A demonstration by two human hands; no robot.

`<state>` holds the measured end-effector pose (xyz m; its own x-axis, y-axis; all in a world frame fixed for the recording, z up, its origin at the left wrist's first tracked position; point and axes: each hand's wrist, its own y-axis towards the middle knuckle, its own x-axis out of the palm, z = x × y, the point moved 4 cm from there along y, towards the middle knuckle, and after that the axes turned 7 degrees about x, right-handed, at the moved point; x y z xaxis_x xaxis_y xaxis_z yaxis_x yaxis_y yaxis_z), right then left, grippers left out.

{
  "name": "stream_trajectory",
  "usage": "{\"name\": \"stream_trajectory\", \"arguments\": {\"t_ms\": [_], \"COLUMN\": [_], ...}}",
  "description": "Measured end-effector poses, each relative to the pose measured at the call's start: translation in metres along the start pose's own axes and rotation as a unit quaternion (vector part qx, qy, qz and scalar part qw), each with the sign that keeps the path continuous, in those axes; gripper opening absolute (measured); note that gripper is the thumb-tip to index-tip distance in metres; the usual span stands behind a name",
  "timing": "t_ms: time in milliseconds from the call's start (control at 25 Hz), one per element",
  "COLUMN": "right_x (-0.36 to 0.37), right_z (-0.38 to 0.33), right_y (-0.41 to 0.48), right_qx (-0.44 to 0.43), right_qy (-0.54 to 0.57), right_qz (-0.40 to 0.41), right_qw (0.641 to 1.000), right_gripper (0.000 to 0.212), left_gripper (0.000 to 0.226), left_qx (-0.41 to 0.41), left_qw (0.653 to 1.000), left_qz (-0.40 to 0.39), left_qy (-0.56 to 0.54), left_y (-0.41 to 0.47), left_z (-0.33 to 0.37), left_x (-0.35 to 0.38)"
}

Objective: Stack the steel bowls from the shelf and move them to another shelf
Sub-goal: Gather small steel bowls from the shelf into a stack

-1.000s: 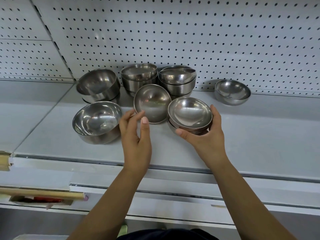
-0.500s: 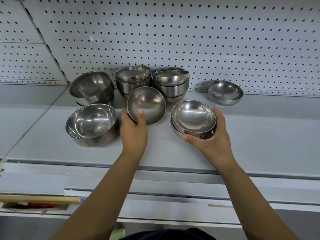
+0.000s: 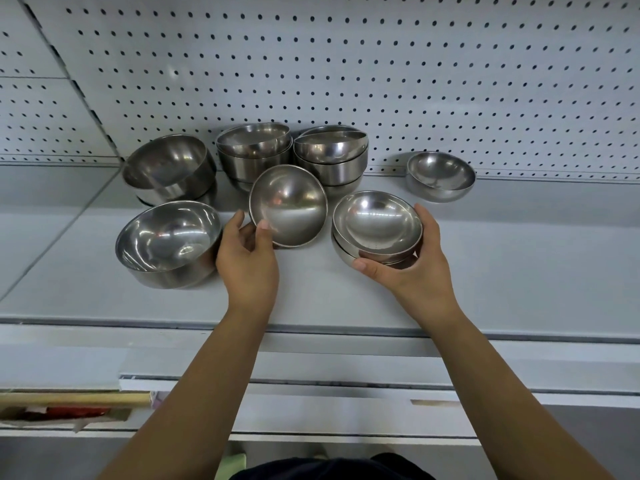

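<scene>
The left hand (image 3: 247, 261) pinches the rim of a tilted steel bowl (image 3: 289, 204) at the middle of the shelf (image 3: 519, 254). The right hand (image 3: 415, 271) cups a nested stack (image 3: 377, 221) of at least 2 bowls just beside it. The polished steel looks light, rigid and slippery, so gripping rim and underside seems safest.

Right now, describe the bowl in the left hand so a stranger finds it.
Start at the grey shelf below the pegboard wall. Before the two middle stacks, the left hand pinches a small bowl. It alone is tipped up steeply.
</scene>
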<state>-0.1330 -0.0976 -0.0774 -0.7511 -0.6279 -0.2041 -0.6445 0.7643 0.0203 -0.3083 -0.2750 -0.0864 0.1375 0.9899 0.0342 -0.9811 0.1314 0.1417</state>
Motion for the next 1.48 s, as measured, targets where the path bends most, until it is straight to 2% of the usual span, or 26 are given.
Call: {"name": "stream_trajectory", "arguments": {"t_ms": [200, 400, 480, 560, 680, 800, 880, 1120, 1280, 1480], "right_x": [0.0, -0.002, -0.003, -0.003, -0.004, -0.004, -0.005, -0.007, -0.008, -0.008], "right_z": [0.0, 0.002, 0.002, 0.001, 0.002, 0.002, 0.003, 0.001, 0.002, 0.003], "right_y": [0.001, 0.001, 0.001, 0.001, 0.002, 0.002, 0.002, 0.002, 0.002, 0.001], "right_qx": [-0.003, -0.003, -0.005, -0.007, -0.005, -0.001, 0.001, -0.018, -0.022, -0.01], "right_qy": [0.007, 0.005, 0.006, 0.009, 0.017, 0.032, 0.048, 0.061, 0.071, 0.08], "right_qz": [-0.004, -0.012, -0.014, -0.019, -0.032, -0.052, -0.058, -0.056, -0.051, -0.04], "right_qw": [1.0, 1.0, 1.0, 1.0, 0.999, 0.998, 0.997, 0.996, 0.996, 0.996], "right_gripper": [0.126, 0.124, 0.121, 0.119, 0.123, 0.124, 0.122, 0.112, 0.102, 0.101], "left_gripper": [0.029, 0.047, 0.042, 0.036, 0.036, 0.03, 0.028, 0.023, 0.024, 0.034], "left_qx": [-0.002, -0.002, -0.002, -0.011, -0.056, -0.086, -0.084, -0.079, -0.056, -0.067], "left_qw": [0.998, 0.991, 0.986, 0.983, 0.979, 0.971, 0.971, 0.969, 0.972, 0.971], "left_qz": [0.05, 0.072, 0.066, 0.037, -0.05, -0.159, -0.193, -0.232, -0.227, -0.229], "left_qy": [-0.045, -0.117, -0.156, -0.18, -0.192, -0.156, -0.117, -0.022, 0.03, -0.022], "left_y": [0.001, -0.005, -0.006, -0.006, -0.006, -0.004, -0.001, 0.0, -0.008, -0.022], "left_z": [0.004, 0.026, 0.04, 0.05, 0.055, 0.059, 0.065, 0.073, 0.065, 0.04], "left_x": [0.0, 0.013, 0.019, 0.025, 0.033, 0.042, 0.046, 0.055, 0.06, 0.065]}}
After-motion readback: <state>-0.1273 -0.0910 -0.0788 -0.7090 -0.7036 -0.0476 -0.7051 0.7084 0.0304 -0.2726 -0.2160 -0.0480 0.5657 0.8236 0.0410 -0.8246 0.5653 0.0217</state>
